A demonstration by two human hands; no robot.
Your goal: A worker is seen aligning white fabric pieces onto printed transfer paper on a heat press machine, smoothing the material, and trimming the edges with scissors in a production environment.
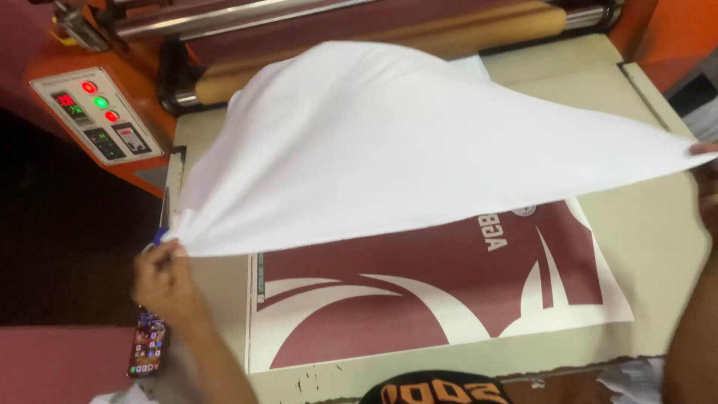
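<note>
My left hand (161, 277) pinches the near-left corner of a large white fabric sheet (389, 150), holding it up at the table's left edge. My right hand (707, 176) grips the opposite corner at the far right, only partly in view. The cloth is stretched between both hands and hangs in the air, covering the upper part of a printed paper sheet (419, 299) with a maroon and white design that lies flat on the beige table (658, 247).
A roller press with a brown paper roll (479, 34) runs along the back. An orange control panel (97, 112) with red and green lights sits at the left. A phone (148, 346) lies by my left wrist.
</note>
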